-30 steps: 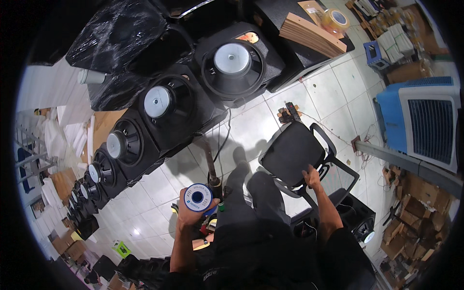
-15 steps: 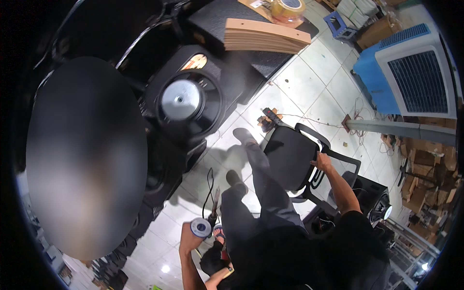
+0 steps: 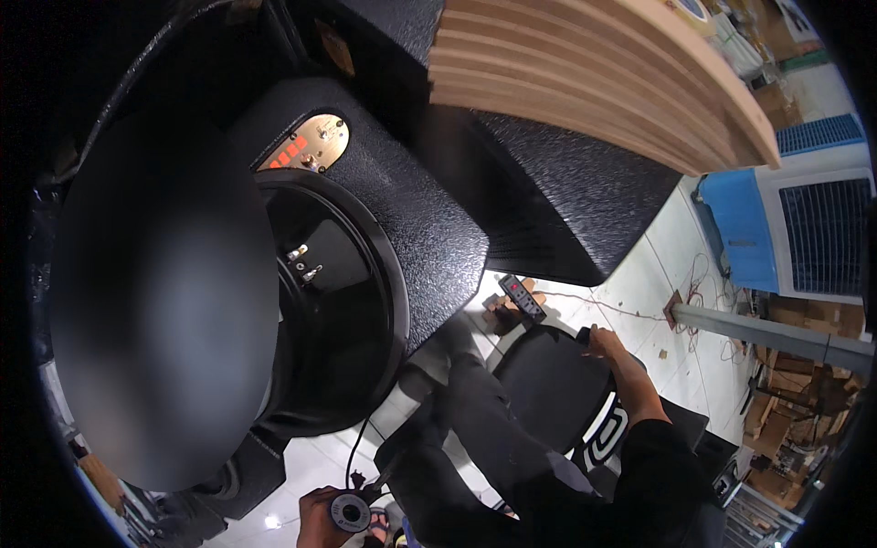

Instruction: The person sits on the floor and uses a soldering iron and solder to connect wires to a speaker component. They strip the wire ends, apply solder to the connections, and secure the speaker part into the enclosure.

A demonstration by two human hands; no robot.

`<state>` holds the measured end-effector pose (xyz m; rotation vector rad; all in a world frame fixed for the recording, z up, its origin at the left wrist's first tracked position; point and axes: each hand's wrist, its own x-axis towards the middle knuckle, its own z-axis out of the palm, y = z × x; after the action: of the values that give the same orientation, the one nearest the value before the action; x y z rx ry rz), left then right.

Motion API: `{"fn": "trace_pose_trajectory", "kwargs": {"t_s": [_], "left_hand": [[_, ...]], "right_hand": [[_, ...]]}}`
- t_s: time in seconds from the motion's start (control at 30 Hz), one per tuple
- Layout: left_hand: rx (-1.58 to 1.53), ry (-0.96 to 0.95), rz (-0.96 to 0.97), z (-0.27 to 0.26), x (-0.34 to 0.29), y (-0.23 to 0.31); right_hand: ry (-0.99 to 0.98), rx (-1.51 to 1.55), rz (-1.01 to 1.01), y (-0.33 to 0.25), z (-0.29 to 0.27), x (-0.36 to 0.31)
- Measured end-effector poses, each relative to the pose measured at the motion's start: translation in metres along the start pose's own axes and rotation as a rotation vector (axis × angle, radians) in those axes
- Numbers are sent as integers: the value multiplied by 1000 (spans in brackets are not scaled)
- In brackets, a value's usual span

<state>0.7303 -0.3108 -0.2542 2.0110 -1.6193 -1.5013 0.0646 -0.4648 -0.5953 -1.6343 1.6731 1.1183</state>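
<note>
White floor tiles [image 3: 653, 265] spread beneath us, with a blue-and-white air cooler [image 3: 744, 219] standing off to the right. Before us a large black speaker driver [image 3: 338, 365] sits on a textured black cabinet [image 3: 429, 247], its left part lost behind a blurred oval, while grooved wooden slats [image 3: 585, 82] rest on the dark box beyond. Low at the picture's bottom, our left hand [image 3: 320, 519] has its fingers wrapped round a spool [image 3: 350, 513], well apart from the driver; a black cord [image 3: 351, 464] runs just above it. Our right hand [image 3: 605, 344] bends its fingers at the armrest of a black chair [image 3: 544, 374]; how tightly they close we cannot tell. Near the seat lies a power strip [image 3: 523, 297].
</note>
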Motion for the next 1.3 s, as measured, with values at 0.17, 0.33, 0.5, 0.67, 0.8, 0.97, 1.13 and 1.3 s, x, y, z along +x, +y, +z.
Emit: {"fn": "trace_pose_trajectory", "kwargs": {"t_s": [0.17,0.33,0.5,0.67,0.8,0.97,1.13,1.3], "left_hand": [[86,47,115,15,36,-47],[147,91,139,29,60,-68],[200,198,143,56,66,-89],[253,272,109,83,68,-110],[300,347,73,109,71,-130],[403,442,17,141,69,-131],[455,511,-23,162,79,-102],[531,662,189,170,69,-55]], "right_hand": [[128,-12,-209,32,16,23],[89,-62,-334,36,9,23],[167,37,-289,18,2,9],[198,87,-235,2,10,0],[261,184,-100,14,18,-7],[397,282,-129,19,38,2],[423,306,-155,23,45,-17],[468,374,-201,27,61,-24]]}}
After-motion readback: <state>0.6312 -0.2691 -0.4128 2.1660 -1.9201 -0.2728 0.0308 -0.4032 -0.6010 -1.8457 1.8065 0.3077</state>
